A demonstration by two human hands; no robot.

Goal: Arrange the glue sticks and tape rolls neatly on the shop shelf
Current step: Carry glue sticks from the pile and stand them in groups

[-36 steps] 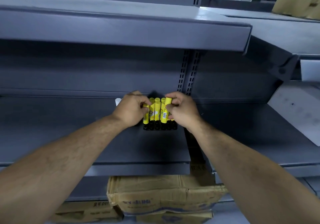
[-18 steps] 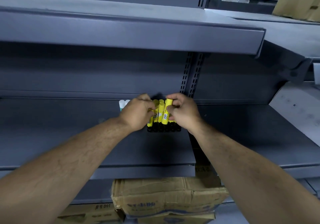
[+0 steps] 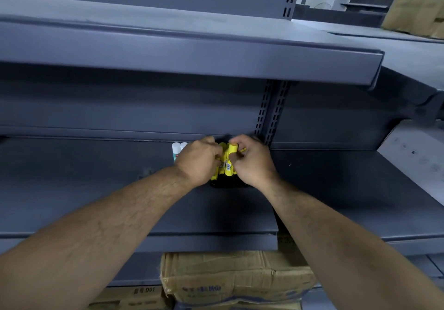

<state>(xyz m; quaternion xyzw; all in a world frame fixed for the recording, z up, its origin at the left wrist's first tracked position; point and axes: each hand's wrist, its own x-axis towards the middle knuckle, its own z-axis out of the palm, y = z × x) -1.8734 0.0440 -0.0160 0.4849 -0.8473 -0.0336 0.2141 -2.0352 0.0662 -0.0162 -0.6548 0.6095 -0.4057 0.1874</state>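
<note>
Checking in from the remote feed. The yellow glue sticks (image 3: 227,163) stand in a tight bunch, black ends down, at the back of the middle shelf (image 3: 96,189), right in front of the slotted upright (image 3: 271,113). My left hand (image 3: 198,159) is curled against the left side of the bunch. My right hand (image 3: 252,163) is on the right side, its fingers (image 3: 241,157) wrapped over the top of the front stick. So both hands are gripping the sticks and, I reckon, squeezing them into a squarer block.

Just left of my left hand a couple of white-capped sticks (image 3: 176,150) stand on the same shelf, half hidden behind the knuckles. They're close to the yellow lot, but I can't tell if they touch.

Progress-wise I'd say early days. One group of glue is parked and nearly tidy, and the rest of that shelf is bare grey metal. I can't see a single tape roll anywhere in view, so that whole half of the job looks undone. There are cardboard boxes (image 3: 235,283) under the shelf, and I'm guessing more stock is in there, but they're closed from this angle. The next thing is probably just letting go without knocking the bunch over.
</note>
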